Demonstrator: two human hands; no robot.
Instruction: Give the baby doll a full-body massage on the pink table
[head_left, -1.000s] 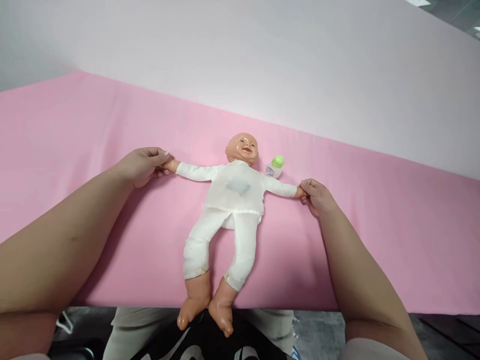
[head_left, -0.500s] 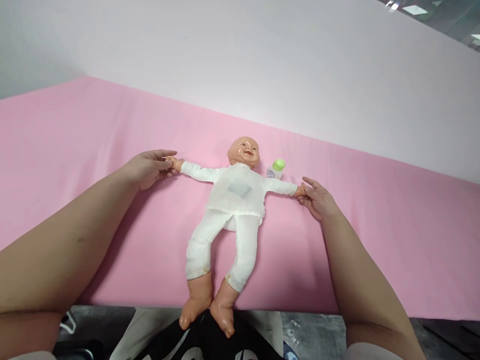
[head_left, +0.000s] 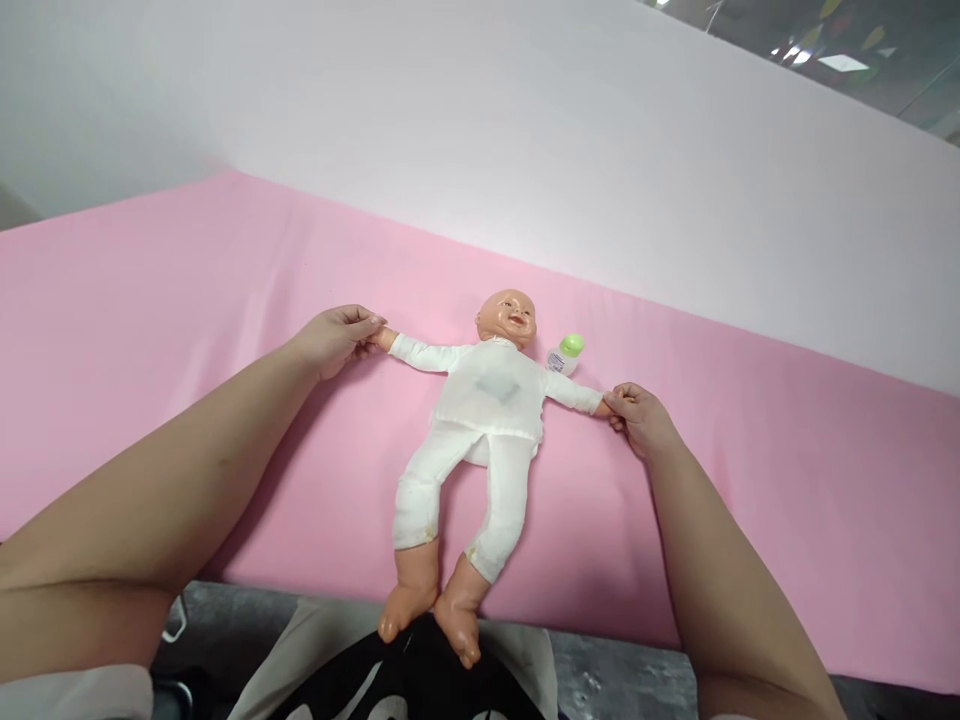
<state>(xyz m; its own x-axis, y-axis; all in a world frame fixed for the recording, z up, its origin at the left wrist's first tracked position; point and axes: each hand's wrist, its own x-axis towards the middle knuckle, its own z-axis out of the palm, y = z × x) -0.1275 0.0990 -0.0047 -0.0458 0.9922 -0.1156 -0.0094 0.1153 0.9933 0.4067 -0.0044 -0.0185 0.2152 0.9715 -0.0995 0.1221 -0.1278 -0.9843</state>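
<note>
Surface: a pink cloth (head_left: 150, 330) covers a broad table, with a pale wall behind it; the cloth's near edge runs just in front of the person's lap.
Doll: a baby doll (head_left: 487, 400) in a white suit lies on its back mid-table, head toward the wall, both arms stretched straight out sideways, bare feet hanging over the near edge of the cloth.
Left hand: the left hand (head_left: 334, 338) is closed in a pinch round the doll's small hand at the end of the outstretched sleeve.
Right hand: the right hand (head_left: 634, 412) pinches the doll's other hand between thumb and fingertips, knuckles curled.
Bottle: a small white bottle with a green cap (head_left: 566, 353) lies on the cloth just beside the doll's head, near its shoulder, touched by neither hand.
Progress: judging by the pose, the doll is laid flat with its arms fully spread; its suit is on and the bottle untouched, so anything involving those looks not yet begun.
</note>
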